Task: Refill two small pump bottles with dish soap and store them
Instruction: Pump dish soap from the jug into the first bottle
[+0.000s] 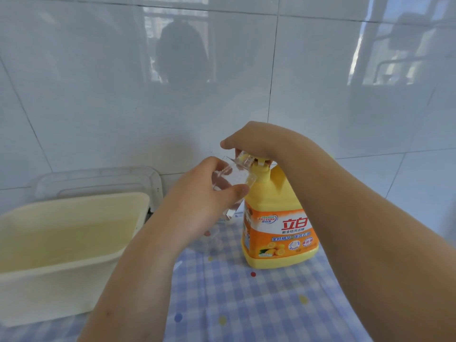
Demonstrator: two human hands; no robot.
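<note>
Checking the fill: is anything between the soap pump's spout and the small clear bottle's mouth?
Nothing visible: the left hand holds the clear bottle, mouth at the spout; the right hand rests on the pump.

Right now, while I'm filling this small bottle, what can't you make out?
- Head view: soap level in the small clear plastic bottle; the left hand's grip covers its body.
- Head view: the yellow dish soap jug's pump top; the right hand mostly covers it.
- Head view: a clear object under the left wrist; too blurred to identify.
- Head view: the cream plastic tub's left side; cut off by the frame edge.
</note>
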